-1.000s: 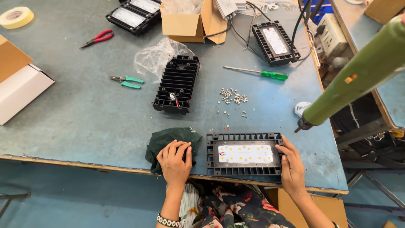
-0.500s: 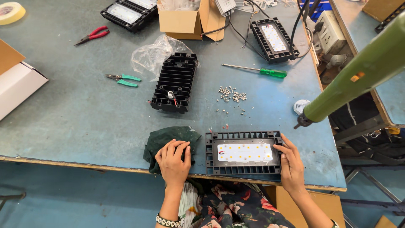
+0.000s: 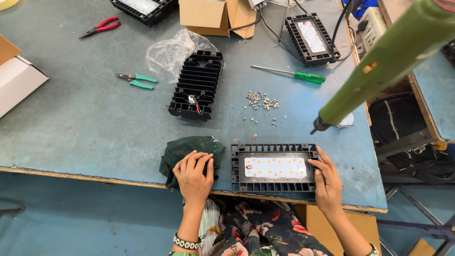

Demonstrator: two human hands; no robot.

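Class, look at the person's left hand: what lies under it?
The left hand rests flat on a dark green cloth bunched at the blue table edge. Anything beneath the cloth is covered and cannot be seen.
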